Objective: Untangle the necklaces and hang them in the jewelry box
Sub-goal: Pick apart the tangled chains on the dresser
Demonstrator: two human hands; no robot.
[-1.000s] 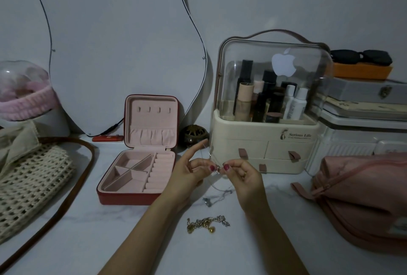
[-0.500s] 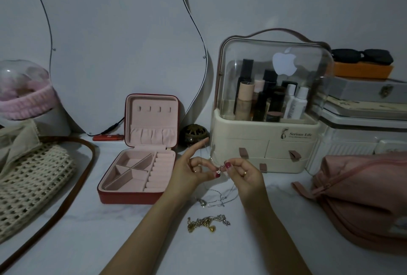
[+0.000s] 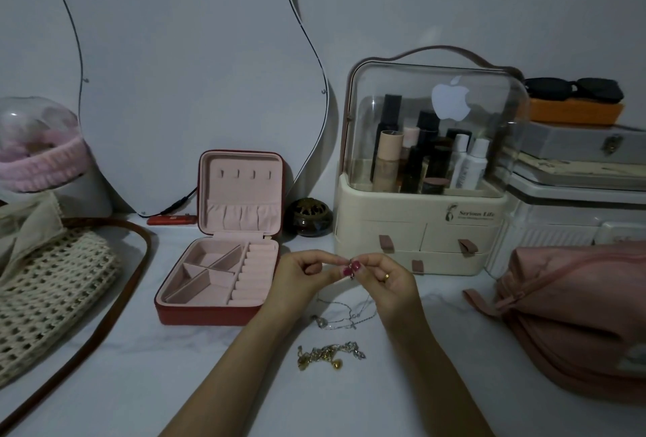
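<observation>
Tabletop (image 3: 195, 366): silver necklace (image 3: 344, 314) now lower.

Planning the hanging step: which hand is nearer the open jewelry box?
Left. The left hand sits just beside the jewelry box; the right hand lies farther right.

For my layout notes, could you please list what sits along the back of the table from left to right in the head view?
Woven bag → jewelry box → small dark pot → cosmetics organizer → pink pouch.
</observation>
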